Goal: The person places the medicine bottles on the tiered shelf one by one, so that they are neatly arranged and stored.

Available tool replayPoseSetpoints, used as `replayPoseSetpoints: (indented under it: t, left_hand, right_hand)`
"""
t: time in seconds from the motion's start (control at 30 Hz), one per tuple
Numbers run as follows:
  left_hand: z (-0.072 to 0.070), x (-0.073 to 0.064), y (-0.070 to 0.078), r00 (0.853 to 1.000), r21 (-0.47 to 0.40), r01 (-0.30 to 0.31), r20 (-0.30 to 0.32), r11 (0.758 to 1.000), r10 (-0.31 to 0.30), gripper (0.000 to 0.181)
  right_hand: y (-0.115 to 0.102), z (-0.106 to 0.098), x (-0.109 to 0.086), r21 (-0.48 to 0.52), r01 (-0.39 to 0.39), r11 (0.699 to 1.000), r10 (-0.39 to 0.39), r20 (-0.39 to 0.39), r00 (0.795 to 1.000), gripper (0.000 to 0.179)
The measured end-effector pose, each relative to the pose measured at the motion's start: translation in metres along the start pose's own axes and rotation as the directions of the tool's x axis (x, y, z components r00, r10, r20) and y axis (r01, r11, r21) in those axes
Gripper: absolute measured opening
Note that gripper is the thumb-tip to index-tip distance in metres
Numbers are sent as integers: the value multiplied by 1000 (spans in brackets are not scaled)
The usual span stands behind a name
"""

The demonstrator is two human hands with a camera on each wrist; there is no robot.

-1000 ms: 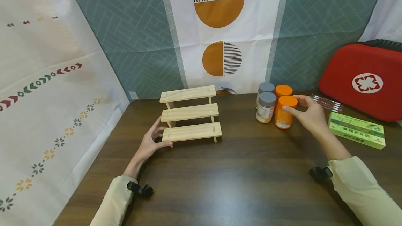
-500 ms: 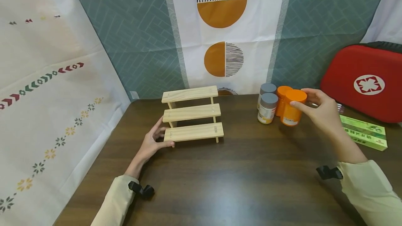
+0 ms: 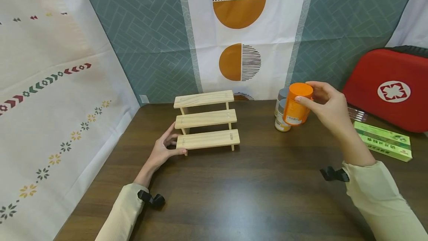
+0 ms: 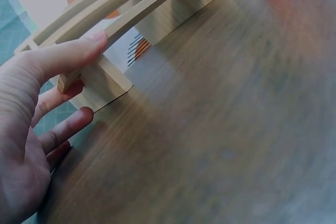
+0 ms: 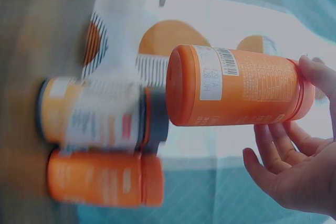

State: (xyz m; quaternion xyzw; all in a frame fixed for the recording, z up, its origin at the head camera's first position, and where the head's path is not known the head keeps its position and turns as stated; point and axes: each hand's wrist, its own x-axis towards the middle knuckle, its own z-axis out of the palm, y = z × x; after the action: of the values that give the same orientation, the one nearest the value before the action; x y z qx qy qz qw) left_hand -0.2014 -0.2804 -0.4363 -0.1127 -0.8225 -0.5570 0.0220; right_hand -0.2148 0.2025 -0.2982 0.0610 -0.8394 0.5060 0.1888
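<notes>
In the head view my left hand grips the left end of a three-tier wooden step shelf. The left wrist view shows the thumb along the board's edge and fingers beneath. My right hand holds an orange pill bottle near its lid, between thumb and fingers. This bottle is off the table, tilted a little, and overlaps two grey-lidded bottles in the head view. A second orange bottle stands beside a grey-lidded bottle in the right wrist view; the held bottle hides it from the head camera.
At the right lie a red first-aid case, a green and yellow box and a clear packet of white-tipped sticks. Patterned cloth hangs behind the dark wooden table.
My right hand has lifted the front orange bottle off the table, first drawing it right, then carrying it up and left over the grey-lidded bottles. The left hand keeps its hold on the shelf.
</notes>
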Motion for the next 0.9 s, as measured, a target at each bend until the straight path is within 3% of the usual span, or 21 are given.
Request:
replayPoseSetpoints:
  t: [0.53,0.9]
  left_hand:
    - [1,-1,1,1000,13,5,9,1000,-5,103]
    - [3,-1,0,999,6,-16,28,1000,16,105]
  right_hand:
    - [-45,64,24,97,108,989,-116,82,990,51]
    - [-79,112,41,225,123,967,-161,162,973,51]
